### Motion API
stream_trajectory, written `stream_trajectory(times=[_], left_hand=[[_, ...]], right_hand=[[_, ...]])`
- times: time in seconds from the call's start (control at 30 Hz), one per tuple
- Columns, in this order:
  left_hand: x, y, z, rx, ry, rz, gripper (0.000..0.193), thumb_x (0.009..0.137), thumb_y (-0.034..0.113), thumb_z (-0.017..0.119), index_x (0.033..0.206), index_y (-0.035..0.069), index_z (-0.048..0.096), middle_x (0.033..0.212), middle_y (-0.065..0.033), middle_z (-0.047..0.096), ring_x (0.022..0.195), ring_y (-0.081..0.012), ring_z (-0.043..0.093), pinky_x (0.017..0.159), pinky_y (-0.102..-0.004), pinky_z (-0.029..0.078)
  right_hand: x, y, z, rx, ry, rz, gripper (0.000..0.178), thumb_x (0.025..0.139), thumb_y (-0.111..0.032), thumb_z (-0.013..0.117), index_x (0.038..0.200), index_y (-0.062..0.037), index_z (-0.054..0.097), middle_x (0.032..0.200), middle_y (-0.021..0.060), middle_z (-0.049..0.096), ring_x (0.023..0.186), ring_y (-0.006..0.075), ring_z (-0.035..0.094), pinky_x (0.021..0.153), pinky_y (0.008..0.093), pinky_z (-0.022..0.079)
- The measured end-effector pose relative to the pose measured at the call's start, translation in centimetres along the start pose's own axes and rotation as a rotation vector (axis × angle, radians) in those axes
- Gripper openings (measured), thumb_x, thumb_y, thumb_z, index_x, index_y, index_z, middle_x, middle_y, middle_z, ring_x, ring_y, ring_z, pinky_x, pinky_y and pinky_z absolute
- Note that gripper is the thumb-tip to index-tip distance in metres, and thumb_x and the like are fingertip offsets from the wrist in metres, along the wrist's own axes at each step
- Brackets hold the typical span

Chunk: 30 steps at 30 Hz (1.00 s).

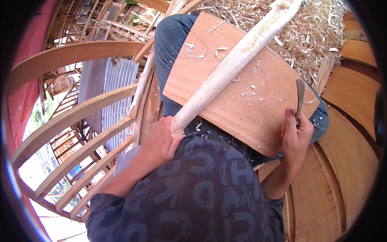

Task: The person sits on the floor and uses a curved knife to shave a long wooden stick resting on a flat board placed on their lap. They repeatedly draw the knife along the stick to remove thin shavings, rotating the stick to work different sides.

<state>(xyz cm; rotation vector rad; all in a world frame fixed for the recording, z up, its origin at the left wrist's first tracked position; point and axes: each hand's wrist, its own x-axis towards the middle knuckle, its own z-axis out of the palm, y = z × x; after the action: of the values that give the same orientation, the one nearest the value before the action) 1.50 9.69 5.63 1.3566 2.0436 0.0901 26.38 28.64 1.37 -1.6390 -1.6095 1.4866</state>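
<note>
Across my lap lies a flat reddish-brown wooden board (258, 109), sprinkled with small shavings. A long, pale, peeled wooden pole (225, 74) slants over it, from my waist up to the far right. My left hand (160, 139) is wrapped round the pole's near end, close to my body. My right hand (297, 131) is closed round the handle of a knife (300, 94) and is held over the board's right edge. The knife's slightly curved grey blade points away from me, apart from the pole. Most of its handle is hidden in my fist.
Curled wood shavings (310, 40) are heaped beyond the board. Curved wooden ribs (76, 109) arch on my left, with corrugated metal sheets (121, 88) behind them. Curved planks (350, 161) run along my right. Scrap wood (125, 20) lies at the far left.
</note>
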Motion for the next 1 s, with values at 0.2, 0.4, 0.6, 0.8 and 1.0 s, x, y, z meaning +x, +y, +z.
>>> stream_trajectory(times=[0.2, 0.4, 0.6, 0.8, 1.0], left_hand=[[0.1, -0.9, -4.0, -0.167, -0.250, -0.127, 0.059, 0.077, 0.038, 0.070, 0.115, 0.001, 0.043, 0.090, -0.0212, 0.061, 0.087, -0.0383, 0.060, 0.073, -0.0427, 0.047], [0.0, -1.0, -2.5, -0.160, -0.091, -0.149, 0.070, 0.063, 0.045, 0.080, 0.108, 0.003, 0.049, 0.088, -0.0172, 0.062, 0.081, -0.0318, 0.063, 0.070, -0.0384, 0.048], [0.2, -0.6, -0.7, -0.041, 0.075, -0.038, 0.062, 0.059, 0.047, 0.082, 0.095, 0.003, 0.056, 0.079, -0.0122, 0.058, 0.071, -0.0293, 0.060, 0.063, -0.0368, 0.047], [-0.3, -0.3, -0.5, 0.148, 0.198, -0.070, 0.060, 0.056, 0.047, 0.083, 0.086, 0.001, 0.059, 0.076, -0.0103, 0.055, 0.067, -0.0289, 0.059, 0.058, -0.0352, 0.046], [-0.4, -1.8, -0.4, 0.088, 0.322, -0.031, 0.054, 0.062, 0.041, 0.081, 0.090, 0.001, 0.057, 0.081, -0.0118, 0.058, 0.066, -0.0282, 0.061, 0.054, -0.0347, 0.047]], right_hand=[[-0.1, -1.1, 0.8, -0.026, -0.079, -0.052, 0.033, 0.086, -0.019, 0.065, 0.064, 0.0019, 0.051, 0.052, -0.0049, 0.034, 0.053, 0.0036, 0.030, 0.044, 0.0245, 0.023], [0.0, -0.9, 0.7, 0.025, -0.069, -0.023, 0.036, 0.086, -0.021, 0.065, 0.063, 0.0025, 0.050, 0.051, -0.0043, 0.035, 0.053, 0.0040, 0.031, 0.044, 0.0249, 0.023], [-0.4, 0.4, 1.0, 0.076, -0.142, -0.023, 0.046, 0.089, -0.030, 0.061, 0.060, 0.0027, 0.047, 0.050, -0.0030, 0.035, 0.052, 0.0049, 0.031, 0.043, 0.0263, 0.024], [-0.6, 0.0, 1.6, 0.031, -0.136, -0.046, 0.049, 0.090, -0.033, 0.060, 0.059, 0.0031, 0.046, 0.049, -0.0014, 0.034, 0.051, 0.0058, 0.030, 0.042, 0.0275, 0.023], [-0.4, 0.0, 1.9, -0.012, -0.127, -0.020, 0.050, 0.090, -0.032, 0.061, 0.058, 0.0030, 0.045, 0.048, -0.0001, 0.033, 0.050, 0.0060, 0.029, 0.042, 0.0279, 0.023]])
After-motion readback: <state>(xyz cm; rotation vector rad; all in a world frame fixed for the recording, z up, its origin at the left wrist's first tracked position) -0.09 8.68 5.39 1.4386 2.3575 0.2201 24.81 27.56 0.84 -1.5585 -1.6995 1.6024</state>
